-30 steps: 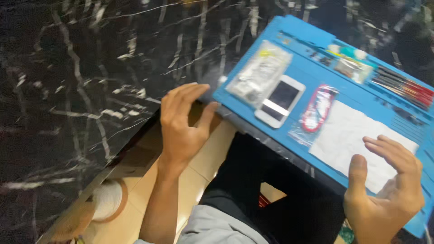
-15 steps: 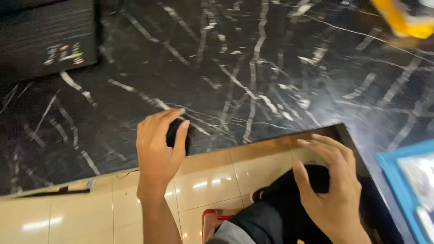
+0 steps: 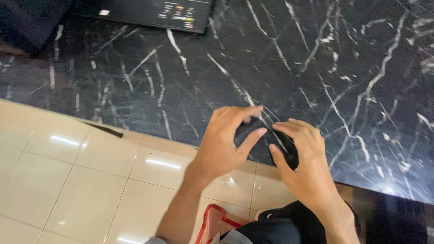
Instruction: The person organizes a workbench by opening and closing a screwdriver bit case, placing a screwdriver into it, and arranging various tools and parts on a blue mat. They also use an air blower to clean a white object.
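Hands side by side at black marble tabletop [image 3: 316, 54] edge, left hand [image 3: 226, 144] and right hand [image 3: 303, 167] fingers clamped on small dark object [image 3: 289, 153]

View has swung left along the bench [image 3: 316, 68]: the blue mat and its phone and tools are out of sight, and a dark case [image 3: 149, 11] now shows at the far edge. The right hand [image 3: 303, 167] has come in beside the left hand [image 3: 226, 140]; both now close on a small dark object [image 3: 285, 147] at the near edge.

Bare forearms, grey sleeve edge, dark trousers [image 3: 289, 226]
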